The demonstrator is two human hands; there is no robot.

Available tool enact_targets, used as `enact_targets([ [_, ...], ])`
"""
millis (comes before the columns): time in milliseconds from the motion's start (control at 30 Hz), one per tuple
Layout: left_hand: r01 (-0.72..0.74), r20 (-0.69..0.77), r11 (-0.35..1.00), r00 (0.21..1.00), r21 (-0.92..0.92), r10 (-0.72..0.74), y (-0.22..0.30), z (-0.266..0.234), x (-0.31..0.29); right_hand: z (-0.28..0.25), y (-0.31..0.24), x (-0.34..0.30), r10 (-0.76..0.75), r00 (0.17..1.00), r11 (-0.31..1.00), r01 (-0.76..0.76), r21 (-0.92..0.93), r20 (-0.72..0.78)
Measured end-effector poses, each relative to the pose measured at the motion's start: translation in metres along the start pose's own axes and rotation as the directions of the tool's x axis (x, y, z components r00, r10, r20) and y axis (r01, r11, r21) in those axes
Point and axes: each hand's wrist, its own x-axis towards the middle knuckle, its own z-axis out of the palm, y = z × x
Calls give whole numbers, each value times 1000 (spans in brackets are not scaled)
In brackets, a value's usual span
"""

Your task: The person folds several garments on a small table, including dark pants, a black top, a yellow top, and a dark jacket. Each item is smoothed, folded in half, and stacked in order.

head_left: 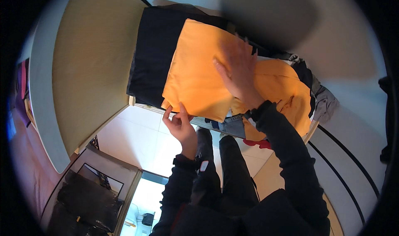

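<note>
A folded orange garment [199,65] lies on top of black folded cloth [156,53]. My right hand [241,74] rests flat on its right part, palm down and fingers spread, slightly blurred. At the near left corner, my left hand [182,128] has its bent fingertips on the garment's edge, with the thumb partly hidden by the fabric. More orange fabric [276,86], creased and with a seam, spreads to the right beneath my right wrist. I cannot tell whether both orange parts are one piece.
Blue denim [233,126] and a bit of red cloth [257,143] show under the pile's near edge. Grey clothing [325,101] is heaped at the right end. A tan panel [97,57] stands on the left. A dark bag-like thing [87,200] sits lower left.
</note>
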Motion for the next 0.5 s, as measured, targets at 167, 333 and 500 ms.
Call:
enact_targets([
  [167,71,-9,991,997,116,-71,-13,-11,-25,-31,11,-54,634,702,281,-600,749,325],
  [333,401,137,898,894,181,-426,-21,11,-42,-15,-17,-118,614,565,255,-803,539,552],
  [500,557,343,828,766,66,-543,-22,16,-39,-3,-18,-120,456,454,-169,-800,575,766],
])
